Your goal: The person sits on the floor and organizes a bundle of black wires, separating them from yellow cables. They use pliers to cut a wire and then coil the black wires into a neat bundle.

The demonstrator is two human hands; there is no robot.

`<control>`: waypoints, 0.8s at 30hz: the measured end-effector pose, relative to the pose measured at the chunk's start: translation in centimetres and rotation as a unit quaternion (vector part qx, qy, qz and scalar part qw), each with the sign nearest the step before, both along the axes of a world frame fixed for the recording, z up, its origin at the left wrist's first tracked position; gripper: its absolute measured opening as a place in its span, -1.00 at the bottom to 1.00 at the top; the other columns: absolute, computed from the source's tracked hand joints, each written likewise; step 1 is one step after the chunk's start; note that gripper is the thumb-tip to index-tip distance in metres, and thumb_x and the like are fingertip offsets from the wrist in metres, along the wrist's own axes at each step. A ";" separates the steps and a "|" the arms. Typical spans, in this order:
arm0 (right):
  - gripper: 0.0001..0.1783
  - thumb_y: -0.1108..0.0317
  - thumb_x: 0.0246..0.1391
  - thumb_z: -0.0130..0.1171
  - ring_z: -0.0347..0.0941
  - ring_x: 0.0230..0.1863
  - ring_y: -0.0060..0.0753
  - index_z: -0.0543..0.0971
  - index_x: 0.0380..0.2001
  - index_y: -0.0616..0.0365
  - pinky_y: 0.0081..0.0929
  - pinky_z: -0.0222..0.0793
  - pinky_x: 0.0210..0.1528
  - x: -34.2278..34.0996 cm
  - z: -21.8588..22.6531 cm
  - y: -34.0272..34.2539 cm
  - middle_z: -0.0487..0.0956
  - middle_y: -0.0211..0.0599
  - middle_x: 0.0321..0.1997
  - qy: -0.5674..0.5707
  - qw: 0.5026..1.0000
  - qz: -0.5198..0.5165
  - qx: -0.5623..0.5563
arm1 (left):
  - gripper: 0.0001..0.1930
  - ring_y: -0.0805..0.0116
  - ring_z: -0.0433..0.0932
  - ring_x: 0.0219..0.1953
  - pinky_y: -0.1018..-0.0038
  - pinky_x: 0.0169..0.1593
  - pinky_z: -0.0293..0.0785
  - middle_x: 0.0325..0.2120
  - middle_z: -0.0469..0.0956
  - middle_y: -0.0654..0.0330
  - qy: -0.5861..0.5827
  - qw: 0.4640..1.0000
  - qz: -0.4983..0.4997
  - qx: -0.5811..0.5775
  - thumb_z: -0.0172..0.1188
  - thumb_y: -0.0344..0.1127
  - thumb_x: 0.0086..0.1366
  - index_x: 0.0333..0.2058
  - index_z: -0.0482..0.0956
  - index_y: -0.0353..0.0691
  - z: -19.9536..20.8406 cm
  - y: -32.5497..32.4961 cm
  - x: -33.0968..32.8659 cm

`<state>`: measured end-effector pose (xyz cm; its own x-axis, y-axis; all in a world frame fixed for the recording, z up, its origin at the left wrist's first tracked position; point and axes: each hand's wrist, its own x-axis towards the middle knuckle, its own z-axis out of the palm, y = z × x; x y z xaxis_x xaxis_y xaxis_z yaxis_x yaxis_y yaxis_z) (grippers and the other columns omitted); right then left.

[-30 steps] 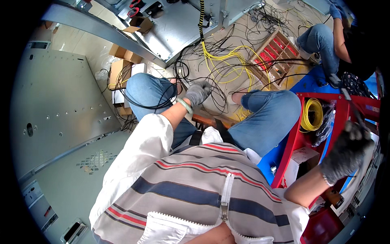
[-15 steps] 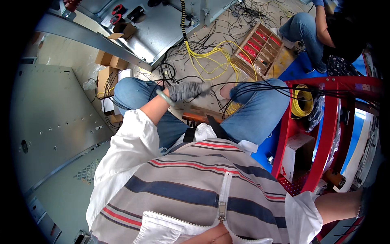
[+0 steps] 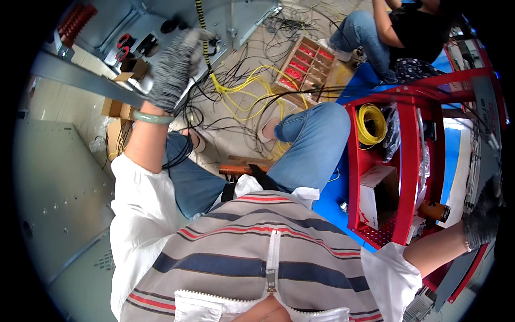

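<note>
My left hand (image 3: pixel 177 67), in a grey knitted glove, reaches up in front of an open metal cabinet (image 3: pixel 238 24). Its fingers point toward a yellow-and-black wrapped cable bundle (image 3: pixel 200 21); they are smeared, and whether they touch it cannot be told. Black cables (image 3: pixel 190 115) loop below the wrist and over my left knee. At the far right, my right hand (image 3: pixel 484 217), also gloved in grey, is beside a red metal rack (image 3: pixel 352 177). Shadow and the picture's dark rim hide its fingers. Other black cables (image 3: pixel 370 88) stretch across the rack's top.
Yellow wires (image 3: pixel 236 91) spread over the floor beside a compartmented wooden box (image 3: pixel 300 67) of small red parts. The rack holds a yellow wire coil (image 3: pixel 371 126) and a white carton (image 3: pixel 375 198). A co-worker (image 3: pixel 397 37) sits at upper right. Cardboard boxes (image 3: pixel 115 131) stand at left.
My left hand has swung from between my knees up and left, toward the cabinet and the striped bundle. My right hand shows more fully at the right. The whole view has shifted slightly.
</note>
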<state>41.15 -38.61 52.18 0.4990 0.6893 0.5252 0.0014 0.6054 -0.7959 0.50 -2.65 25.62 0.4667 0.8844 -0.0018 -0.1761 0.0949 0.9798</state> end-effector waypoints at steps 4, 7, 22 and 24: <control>-0.80 0.30 0.10 -0.06 0.22 -0.58 -0.58 0.45 -0.38 0.23 -0.58 0.32 -0.40 -5.3 -4.2 1.0 0.32 -0.43 -0.61 -0.044 0.986 -0.144 -0.065 | -0.68 0.71 -0.03 -0.79 0.74 -0.76 -0.07 -0.75 0.04 0.50 -0.083 0.996 0.019 0.039 -0.10 -0.23 0.27 -0.07 0.31 -0.27 3.9 2.2 -0.4; -0.76 0.22 0.15 -0.11 0.13 -0.68 -0.69 0.43 -0.38 0.16 -0.69 0.13 -0.62 -8.5 -8.2 0.5 0.27 -0.52 -0.68 0.175 0.981 -0.060 -0.066 | -0.64 0.73 0.01 -0.78 0.76 -0.75 -0.06 -0.75 0.08 0.49 -0.049 0.990 0.086 0.103 -0.10 -0.14 0.28 -0.10 0.37 -0.30 7.2 2.2 -0.6; -0.72 0.12 -0.06 0.07 0.19 -0.76 -0.49 0.48 -0.41 0.10 -0.52 0.14 -0.70 -9.3 -38.1 -21.9 0.27 -0.45 -0.78 0.481 0.742 -0.198 -0.423 | -0.63 0.71 -0.05 -0.80 0.75 -0.78 -0.10 -0.74 0.10 0.43 -0.065 0.995 -0.003 0.076 -0.07 -0.20 0.29 -0.04 0.29 -0.34 6.4 5.6 -1.2; -0.66 0.01 -0.05 0.02 0.21 -0.76 -0.42 0.44 -0.51 0.07 -0.47 0.16 -0.72 -10.1 -45.5 -28.4 0.32 -0.40 -0.76 0.673 0.557 -0.202 -0.443 | -0.63 0.71 -0.06 -0.80 0.75 -0.79 -0.09 -0.74 0.09 0.44 -0.021 0.993 -0.004 0.115 -0.09 -0.20 0.30 -0.03 0.28 -0.34 7.9 3.1 1.0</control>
<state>31.05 -67.00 6.73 0.2383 0.0694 -0.9687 -0.9638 0.1399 -0.2270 1.49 0.46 33.54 0.4689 0.8556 0.2193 -0.2176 -0.1287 0.9675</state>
